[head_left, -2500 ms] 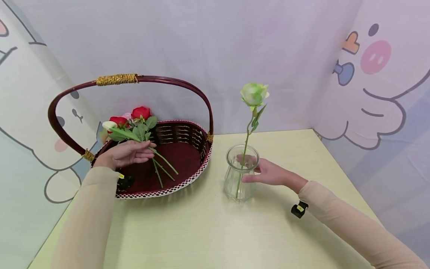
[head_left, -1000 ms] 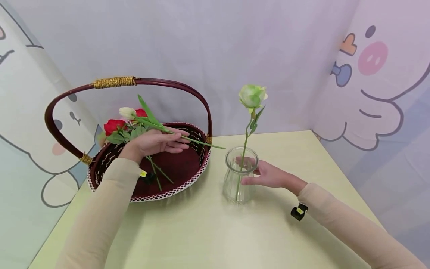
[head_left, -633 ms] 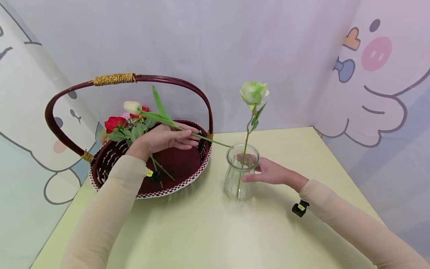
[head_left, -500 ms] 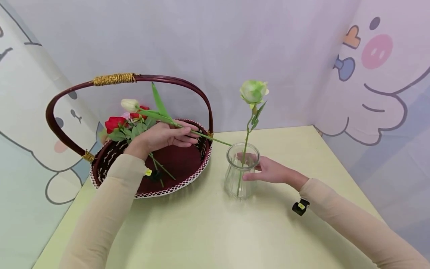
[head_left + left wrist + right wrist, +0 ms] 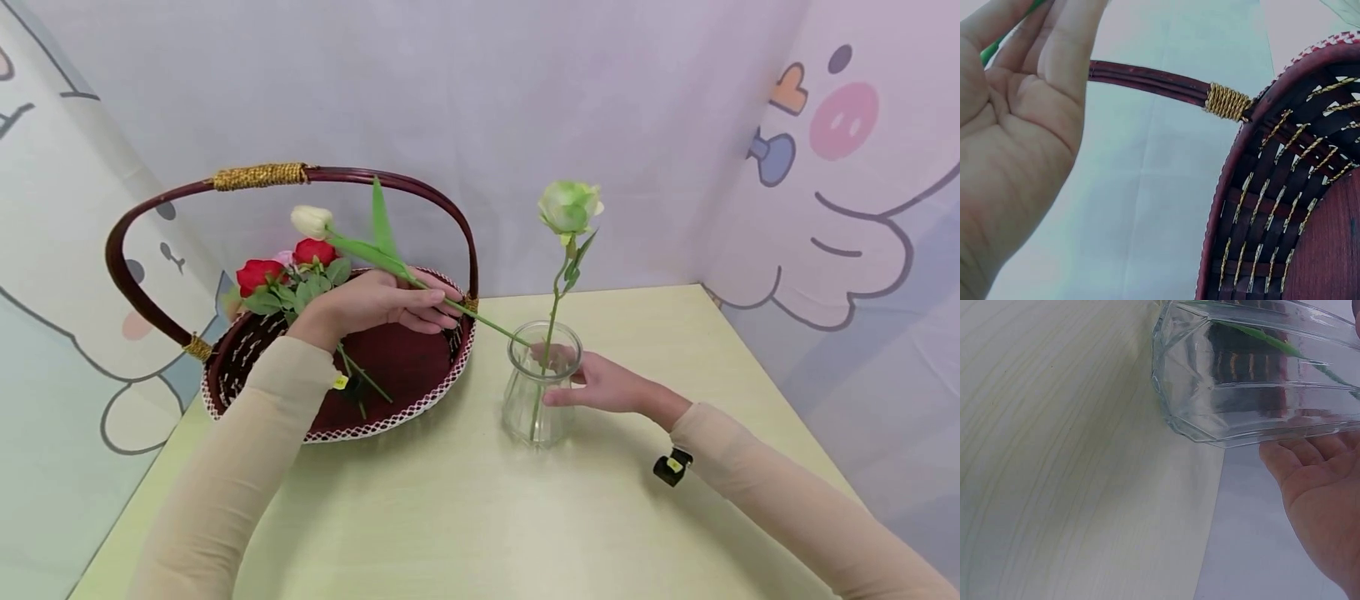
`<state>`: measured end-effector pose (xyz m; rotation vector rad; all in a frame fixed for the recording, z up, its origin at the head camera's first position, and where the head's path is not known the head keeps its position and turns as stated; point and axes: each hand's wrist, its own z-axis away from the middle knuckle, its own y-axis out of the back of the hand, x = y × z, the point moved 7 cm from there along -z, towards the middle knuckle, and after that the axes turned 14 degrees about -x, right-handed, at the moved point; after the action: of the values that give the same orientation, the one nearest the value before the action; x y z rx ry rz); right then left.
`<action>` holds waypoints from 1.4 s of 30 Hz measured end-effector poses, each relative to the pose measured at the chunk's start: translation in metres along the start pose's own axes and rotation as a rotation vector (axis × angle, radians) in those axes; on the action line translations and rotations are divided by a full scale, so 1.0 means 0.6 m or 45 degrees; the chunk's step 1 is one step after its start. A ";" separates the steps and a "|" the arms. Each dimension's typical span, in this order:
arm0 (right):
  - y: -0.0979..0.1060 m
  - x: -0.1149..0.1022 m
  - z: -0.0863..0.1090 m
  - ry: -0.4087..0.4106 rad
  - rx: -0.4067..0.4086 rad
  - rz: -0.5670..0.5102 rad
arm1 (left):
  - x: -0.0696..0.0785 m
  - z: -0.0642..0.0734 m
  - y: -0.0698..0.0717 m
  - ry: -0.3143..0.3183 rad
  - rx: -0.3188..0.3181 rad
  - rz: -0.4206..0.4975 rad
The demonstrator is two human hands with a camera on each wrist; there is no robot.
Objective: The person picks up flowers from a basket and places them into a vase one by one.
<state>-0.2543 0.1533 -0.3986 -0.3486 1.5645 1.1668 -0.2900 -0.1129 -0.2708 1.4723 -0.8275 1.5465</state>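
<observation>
A white tulip (image 5: 311, 222) with long green leaves is pinched by its stem between the thumb and fingers of my left hand (image 5: 371, 307), above the basket. Its stem slants down to the right, and the tip overlaps the mouth of the clear glass vase (image 5: 519, 410). My right hand (image 5: 618, 387) grips the vase from the right, thumb in front and fingers behind. One pale green rose (image 5: 567, 208) stands in the vase. In the left wrist view, the palm (image 5: 1016, 144) hides most of the stem. The right wrist view shows fingers against the glass (image 5: 1247, 394).
A dark red woven basket (image 5: 408, 358) with a tall arched handle (image 5: 262, 177) stands at the left. Red roses (image 5: 258, 275) and a pink flower lie in it, stems toward the front. Printed cloth (image 5: 645, 125) hangs behind the pale table (image 5: 450, 517).
My left hand has lifted the tulip out from among the basket's flowers and moved right, bringing the stem tip to the vase mouth. The right hand stays on the vase.
</observation>
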 end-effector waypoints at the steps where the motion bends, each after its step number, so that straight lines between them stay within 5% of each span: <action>1: 0.000 0.000 0.000 0.002 -0.001 0.001 | 0.001 -0.003 -0.003 0.006 -0.006 -0.016; 30: -0.002 0.013 0.003 -0.007 0.004 -0.010 | -0.015 -0.064 -0.061 0.131 -0.173 -0.153; 42: -0.001 0.006 -0.001 0.026 -0.009 0.005 | 0.000 -0.087 -0.088 0.088 -0.236 -0.188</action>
<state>-0.2556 0.1539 -0.4021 -0.3635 1.5798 1.1752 -0.2660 -0.0433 -0.2798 1.3086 -0.7819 1.3657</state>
